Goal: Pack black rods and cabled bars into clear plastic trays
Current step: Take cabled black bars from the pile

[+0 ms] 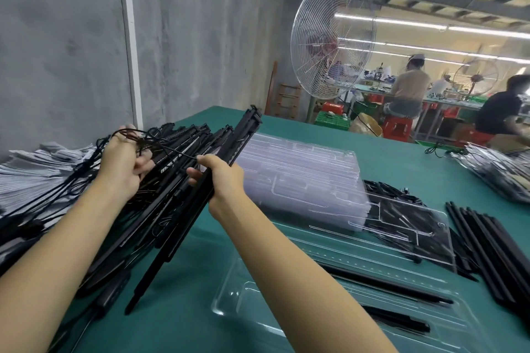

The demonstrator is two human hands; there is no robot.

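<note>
Left hand (123, 169), left of tray stack (304, 175): fingers hooked into cables (134, 135) atop cabled-bar pile (169, 152). Right hand (222, 180), just left of stack: gripped one tilted bar (177, 226). Open tray (229, 304) in front of stack held rods (387, 285). Loose rods (493, 249) right of stack.

Head view, facing forward-down, close over table (183, 309).

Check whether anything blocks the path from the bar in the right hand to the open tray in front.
Only bare green table lies between the bar and the tray. But a thin cable runs from the right hand back into the tangle the left hand holds, so it may snag.
</note>
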